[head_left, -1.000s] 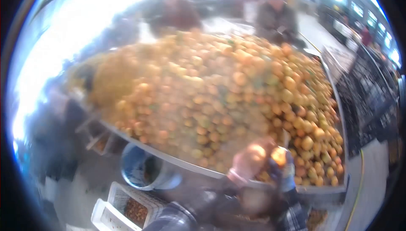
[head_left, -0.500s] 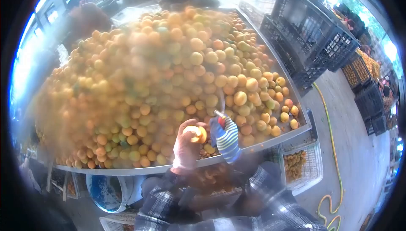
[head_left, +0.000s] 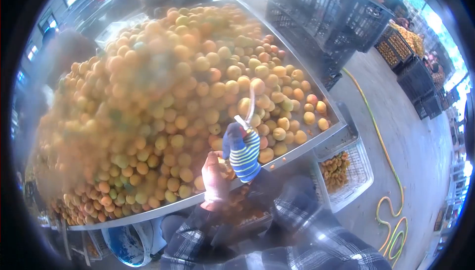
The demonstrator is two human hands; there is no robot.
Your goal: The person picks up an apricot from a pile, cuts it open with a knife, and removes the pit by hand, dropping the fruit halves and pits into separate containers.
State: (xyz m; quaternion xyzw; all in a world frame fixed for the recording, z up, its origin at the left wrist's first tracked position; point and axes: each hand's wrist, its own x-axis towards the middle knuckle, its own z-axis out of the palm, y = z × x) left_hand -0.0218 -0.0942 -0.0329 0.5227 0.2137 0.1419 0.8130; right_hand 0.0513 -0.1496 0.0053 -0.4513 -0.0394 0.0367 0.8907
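My left hand (head_left: 215,177), in a pale pinkish glove, is closed around an apricot (head_left: 226,167) near the table's front edge. Most of that fruit is hidden by my fingers and the other hand. Close beside it is my right hand (head_left: 243,155), in a blue, white and yellow-green striped glove. Its fingers are wrapped round a knife (head_left: 252,103), whose thin curved blade points up and away over the pile. A big heap of yellow-orange apricots (head_left: 170,141) covers the metal-edged table (head_left: 316,143) in front of both hands.
A white basket (head_left: 363,183) with cut fruit pieces stands right of the table. Behind it, dark plastic crates (head_left: 341,10) are stacked. A yellow hose (head_left: 378,134) runs along the floor. A blue-white bucket (head_left: 129,245) sits below the front edge. People are blurred at the back.
The view has swung right, so the table and crates appear further left. My right hand has come closer to the left, now covering part of the apricot, and the knife blade shows more.
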